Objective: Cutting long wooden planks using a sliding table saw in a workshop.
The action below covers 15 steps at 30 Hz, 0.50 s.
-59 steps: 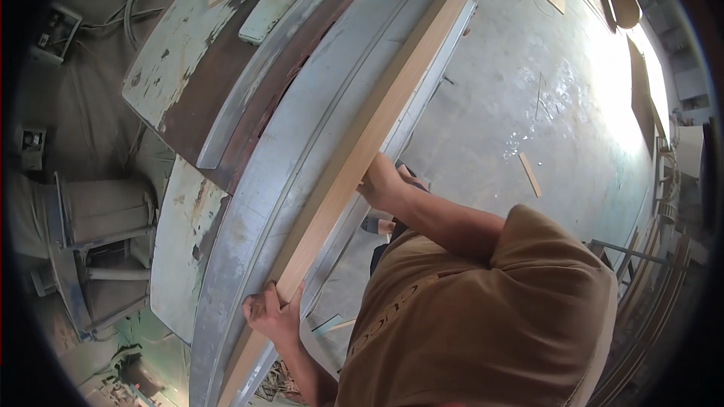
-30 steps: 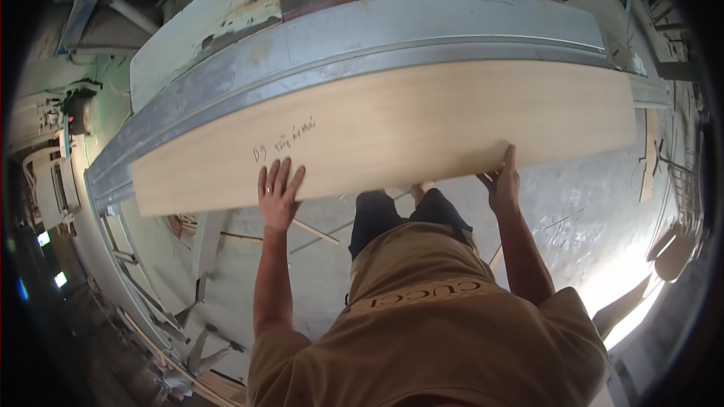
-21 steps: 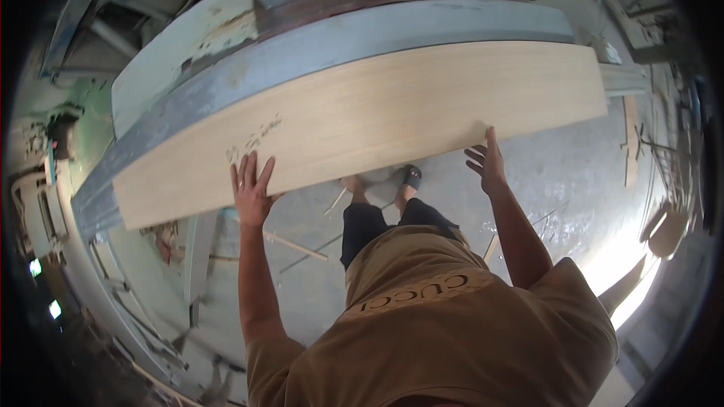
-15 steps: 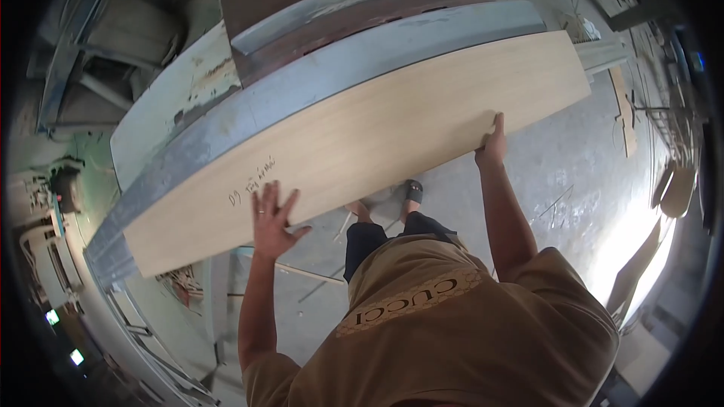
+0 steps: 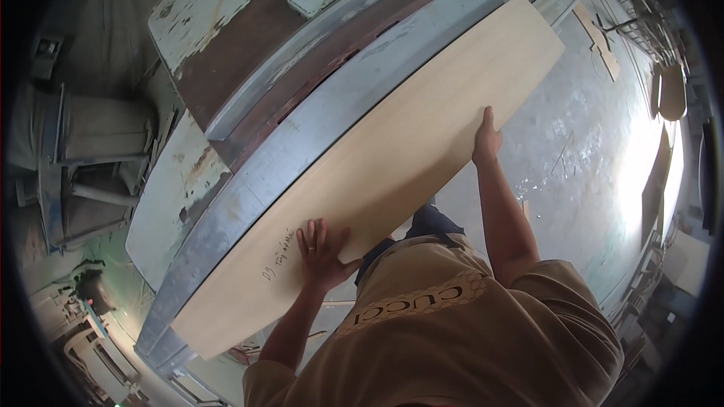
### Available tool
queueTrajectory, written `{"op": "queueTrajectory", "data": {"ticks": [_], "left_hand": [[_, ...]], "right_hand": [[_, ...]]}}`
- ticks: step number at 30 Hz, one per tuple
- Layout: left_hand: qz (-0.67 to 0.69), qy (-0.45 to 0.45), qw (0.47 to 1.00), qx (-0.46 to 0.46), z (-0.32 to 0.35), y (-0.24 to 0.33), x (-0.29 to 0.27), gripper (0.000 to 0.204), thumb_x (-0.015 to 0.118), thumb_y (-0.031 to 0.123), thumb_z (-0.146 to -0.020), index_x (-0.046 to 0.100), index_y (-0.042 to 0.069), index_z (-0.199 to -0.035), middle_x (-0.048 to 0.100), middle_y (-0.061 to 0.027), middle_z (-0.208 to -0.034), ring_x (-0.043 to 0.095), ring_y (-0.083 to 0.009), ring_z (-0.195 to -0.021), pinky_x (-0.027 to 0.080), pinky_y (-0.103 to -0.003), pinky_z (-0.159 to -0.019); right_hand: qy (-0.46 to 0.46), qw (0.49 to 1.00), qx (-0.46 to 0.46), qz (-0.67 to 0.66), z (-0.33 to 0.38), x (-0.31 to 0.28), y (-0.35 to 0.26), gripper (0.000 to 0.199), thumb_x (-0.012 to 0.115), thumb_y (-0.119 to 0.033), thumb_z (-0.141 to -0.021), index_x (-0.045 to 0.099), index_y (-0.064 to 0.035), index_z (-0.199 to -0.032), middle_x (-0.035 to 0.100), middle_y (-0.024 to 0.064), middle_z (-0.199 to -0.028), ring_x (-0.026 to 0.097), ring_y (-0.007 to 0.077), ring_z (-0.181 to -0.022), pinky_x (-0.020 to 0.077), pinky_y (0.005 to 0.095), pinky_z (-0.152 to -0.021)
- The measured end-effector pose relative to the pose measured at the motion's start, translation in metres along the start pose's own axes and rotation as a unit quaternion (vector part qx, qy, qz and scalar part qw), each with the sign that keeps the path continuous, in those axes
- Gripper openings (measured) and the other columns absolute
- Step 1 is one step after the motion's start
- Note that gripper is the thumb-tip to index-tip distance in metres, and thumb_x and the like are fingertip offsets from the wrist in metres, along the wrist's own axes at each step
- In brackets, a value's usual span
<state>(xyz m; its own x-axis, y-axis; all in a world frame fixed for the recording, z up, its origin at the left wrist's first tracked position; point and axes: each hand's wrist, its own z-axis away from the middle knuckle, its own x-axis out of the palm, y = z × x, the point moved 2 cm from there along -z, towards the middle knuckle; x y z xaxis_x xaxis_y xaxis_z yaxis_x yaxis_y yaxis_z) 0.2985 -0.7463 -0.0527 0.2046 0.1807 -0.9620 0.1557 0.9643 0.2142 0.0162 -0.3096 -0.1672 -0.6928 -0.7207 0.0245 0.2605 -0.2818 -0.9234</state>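
A long pale wooden board (image 5: 400, 147) lies flat along the near side of a grey metal machine table (image 5: 302, 143). Dark handwriting marks its left part. My left hand (image 5: 324, 260) rests palm down on the board beside the writing, fingers stretched out and the thumb by the near edge. Farther right, my right hand (image 5: 486, 136) grips the near edge, with the thumb on top and the other fingers mostly hidden beneath.
Behind the metal table runs a raised grey rail (image 5: 302, 56) across a brown and pale green machine body with worn paint. Thin wood offcuts (image 5: 597, 41) lie on the concrete floor at the right. A blue-framed structure (image 5: 51, 173) stands at the far left.
The whole view has turned, so board and machine slant more steeply. My left hand has shifted a little right from the writing, its fingers closer together. My right hand keeps its grip.
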Motion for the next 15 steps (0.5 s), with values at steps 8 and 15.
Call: {"op": "queueTrajectory", "data": {"ticks": [8, 15], "left_hand": [[0.027, 0.043, 0.998, 0.035, -0.023, 0.006, 0.007, 0.091, 0.089, 0.073, -0.077, 0.067, 0.027, -0.152, 0.041, -0.0269, -0.17, 0.03, -0.0538, -0.163, 0.019, -0.08, -0.13], [0.015, 0.051, 0.998, 0.043, -0.053, 0.033, 0.01, 0.091, 0.081, 0.078, -0.082, 0.062, 0.031, -0.158, 0.037, -0.0262, -0.174, 0.03, -0.0534, -0.163, 0.022, -0.08, -0.128]], "right_hand": [[0.036, 0.998, 0.018, 0.056, -0.013, 0.001, -0.017, 0.081, 0.072, -0.053, -0.107, 0.058, 0.013, -0.152, 0.069, 0.0236, -0.147, 0.068, 0.0322, -0.131, 0.0532, 0.043, -0.111], [0.062, 0.994, 0.024, 0.09, -0.06, -0.01, -0.021, 0.085, 0.073, -0.057, -0.105, 0.059, 0.0137, -0.151, 0.069, 0.0257, -0.148, 0.068, 0.0341, -0.132, 0.0538, 0.0437, -0.11]]}}
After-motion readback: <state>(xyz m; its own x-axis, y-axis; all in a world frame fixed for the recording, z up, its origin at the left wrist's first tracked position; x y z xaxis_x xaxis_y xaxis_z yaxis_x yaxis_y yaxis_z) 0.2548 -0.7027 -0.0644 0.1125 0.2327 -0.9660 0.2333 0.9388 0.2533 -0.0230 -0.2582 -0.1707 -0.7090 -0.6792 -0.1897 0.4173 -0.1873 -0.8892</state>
